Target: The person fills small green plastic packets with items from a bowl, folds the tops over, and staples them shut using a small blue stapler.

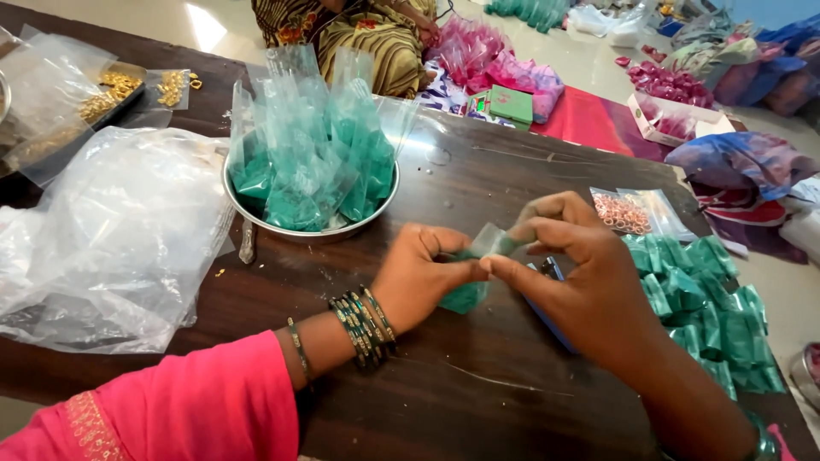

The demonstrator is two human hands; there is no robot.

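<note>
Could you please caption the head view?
Both hands, left hand and right hand, pinch a small green-filled plastic packet.

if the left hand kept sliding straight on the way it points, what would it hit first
Probably the right hand: the left hand points rightwards, both pinching the same small clear packet of green beads, fingertips nearly touching.

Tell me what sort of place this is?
Likely a small home workshop for hand-packing beads or trinkets: a steel bowl full of green-filled packets, a pile of folded green packets on the dark table, and both hands folding one small packet.
</note>
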